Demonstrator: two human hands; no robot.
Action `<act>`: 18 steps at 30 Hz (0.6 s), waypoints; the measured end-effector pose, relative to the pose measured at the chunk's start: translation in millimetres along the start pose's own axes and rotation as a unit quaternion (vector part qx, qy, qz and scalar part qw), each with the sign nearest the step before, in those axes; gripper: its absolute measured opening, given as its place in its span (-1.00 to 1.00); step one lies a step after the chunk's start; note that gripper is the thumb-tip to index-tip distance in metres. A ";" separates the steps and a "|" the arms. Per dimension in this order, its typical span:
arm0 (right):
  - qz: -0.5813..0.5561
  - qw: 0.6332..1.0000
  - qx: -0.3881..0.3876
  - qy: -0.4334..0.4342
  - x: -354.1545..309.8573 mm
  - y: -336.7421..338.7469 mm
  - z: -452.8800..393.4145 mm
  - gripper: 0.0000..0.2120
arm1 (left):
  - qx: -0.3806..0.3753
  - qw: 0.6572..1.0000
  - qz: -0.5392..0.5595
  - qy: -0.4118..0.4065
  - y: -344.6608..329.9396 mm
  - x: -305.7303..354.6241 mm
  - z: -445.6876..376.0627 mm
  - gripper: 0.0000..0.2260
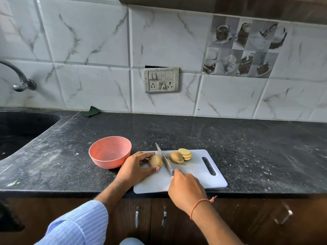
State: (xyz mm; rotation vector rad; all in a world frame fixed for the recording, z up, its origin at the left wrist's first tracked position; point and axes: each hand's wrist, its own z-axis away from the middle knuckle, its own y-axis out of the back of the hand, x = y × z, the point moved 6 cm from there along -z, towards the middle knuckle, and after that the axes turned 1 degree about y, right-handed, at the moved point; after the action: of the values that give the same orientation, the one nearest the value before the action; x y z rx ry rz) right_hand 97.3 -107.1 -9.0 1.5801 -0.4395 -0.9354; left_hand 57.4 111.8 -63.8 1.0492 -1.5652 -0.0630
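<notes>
Head view shows me a potato (pixel 155 160) being cut into round slices. It lies on its side on the left part of a white cutting board (pixel 198 172), which sits at the front edge of the dark tabletop (pixel 247 147).

My left hand (pixel 136 167) holds the potato with curled fingers and thumb, so it cannot roll. My right hand (pixel 185 188) is wrapped tight around the handle of a knife (pixel 164 159). The blade stands right at the cut end of the potato, with its tip pointing away from me. I cannot tell if it is in the potato yet.

A few cut slices (pixel 181 155) lie in a small leaning pile to the right of the blade. A pink bowl (pixel 109 152) stands just left of the board.

I think the cutting is about half done. Next, the knife should press straight down for one more thin slice. The left fingers are close to the blade, so they should slide back a bit first.
</notes>
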 end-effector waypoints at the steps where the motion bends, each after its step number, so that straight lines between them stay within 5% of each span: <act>1: -0.014 1.000 0.001 -0.003 1.5 1.9 -1.0 -0.85 | 0.001 1.000 0.003 0.003 0.1 0.5 0.5 -0.36; 18: -0.068 0.998 0.002 -0.006 -8.9 12.4 -4.9 -0.75 | 0.007 0.999 -0.025 0.021 2.0 3.8 2.4 -0.30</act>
State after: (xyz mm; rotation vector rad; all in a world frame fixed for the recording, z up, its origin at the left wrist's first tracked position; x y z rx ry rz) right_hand 98.3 -100.5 5.5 1.6246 -0.3448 -1.0478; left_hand 54.6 109.4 -60.5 1.0955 -1.5030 -0.0637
